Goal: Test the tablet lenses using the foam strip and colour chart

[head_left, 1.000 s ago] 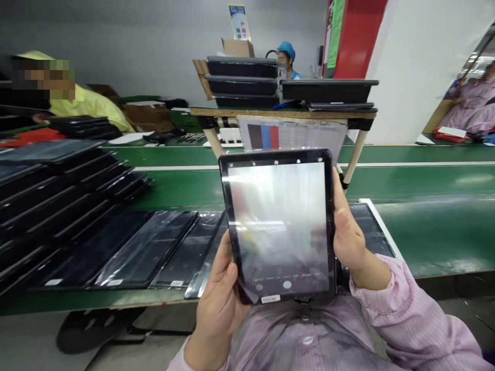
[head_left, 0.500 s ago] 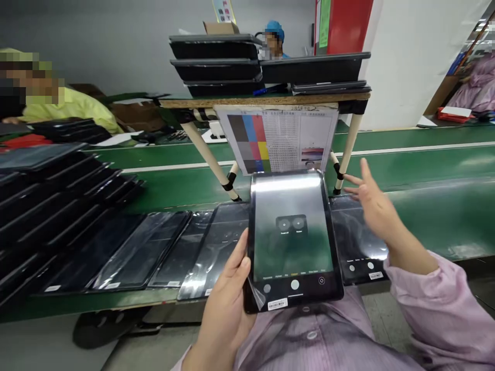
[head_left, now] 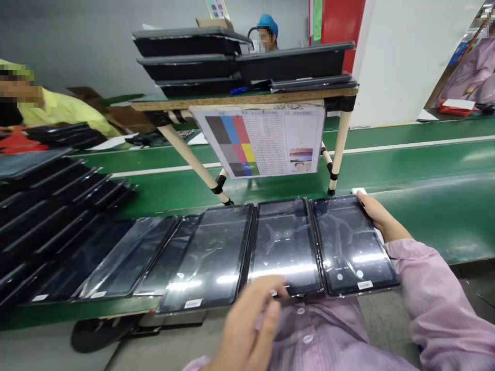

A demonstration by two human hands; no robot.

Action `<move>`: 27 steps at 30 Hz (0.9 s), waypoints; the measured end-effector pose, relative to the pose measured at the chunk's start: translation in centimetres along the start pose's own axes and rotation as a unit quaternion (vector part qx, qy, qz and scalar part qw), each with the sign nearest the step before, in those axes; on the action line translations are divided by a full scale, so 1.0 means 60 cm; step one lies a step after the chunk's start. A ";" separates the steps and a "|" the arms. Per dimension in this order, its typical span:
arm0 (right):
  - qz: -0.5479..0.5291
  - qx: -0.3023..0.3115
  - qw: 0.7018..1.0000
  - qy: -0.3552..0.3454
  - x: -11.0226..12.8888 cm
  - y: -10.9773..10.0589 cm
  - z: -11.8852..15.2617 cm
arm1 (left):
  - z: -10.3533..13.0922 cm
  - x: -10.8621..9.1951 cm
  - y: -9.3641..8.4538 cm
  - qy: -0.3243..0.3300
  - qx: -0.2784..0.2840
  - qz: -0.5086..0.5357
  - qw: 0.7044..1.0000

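Observation:
The tablet [head_left: 284,252] I look down on lies in the row on the bench, two faint round icons lit on its screen. My left hand [head_left: 251,319] is at its lower edge, fingers stretched and slightly blurred, thumb apart; whether the fingertips touch it is unclear. To the right is another tablet [head_left: 351,242] with camera buttons and a white label along its bottom. My right hand [head_left: 377,214] grips that one at its upper right edge, the thumb on the rim and the other fingers largely hidden. A white piece [head_left: 359,191] shows beside this hand.
More film-covered tablets [head_left: 211,252] lie leftward along the green bench [head_left: 425,206]. Stacked dark trays [head_left: 46,206] rise at the left. A shelf [head_left: 247,100] on pipe legs carries black trays and a hanging colour chart [head_left: 255,144]. Co-workers sit beyond the bench.
The held tablet has gone down onto the bench row, and my left hand has let go of it. My right hand has moved from the air onto the right tablet's edge.

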State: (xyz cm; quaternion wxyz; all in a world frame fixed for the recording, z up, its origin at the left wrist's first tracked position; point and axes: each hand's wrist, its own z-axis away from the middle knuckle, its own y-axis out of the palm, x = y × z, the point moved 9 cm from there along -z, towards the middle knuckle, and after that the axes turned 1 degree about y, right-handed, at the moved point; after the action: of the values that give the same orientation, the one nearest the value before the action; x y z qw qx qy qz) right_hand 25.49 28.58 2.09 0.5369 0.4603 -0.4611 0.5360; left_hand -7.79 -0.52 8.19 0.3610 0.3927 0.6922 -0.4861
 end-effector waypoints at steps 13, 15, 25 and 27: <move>-0.118 -0.023 0.991 -0.059 0.053 -0.042 0.092 | 0.070 0.046 0.322 -0.364 0.258 0.613 0.652; -0.133 -0.041 0.988 -0.062 0.055 -0.059 0.116 | 0.060 0.036 0.322 -0.356 0.243 0.602 0.672; -0.017 -0.155 0.987 0.042 0.012 -0.119 0.220 | -0.008 -0.047 0.297 -0.250 0.224 0.511 0.791; -0.024 -0.158 0.987 -0.015 0.047 -0.101 0.254 | -0.009 -0.052 0.265 -0.218 0.245 0.498 0.803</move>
State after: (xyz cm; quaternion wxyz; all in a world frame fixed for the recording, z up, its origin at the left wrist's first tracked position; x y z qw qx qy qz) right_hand 31.55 13.95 7.18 0.6086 0.3885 -0.5371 0.4361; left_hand 7.74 2.85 4.91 0.5864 0.6425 0.1629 -0.4656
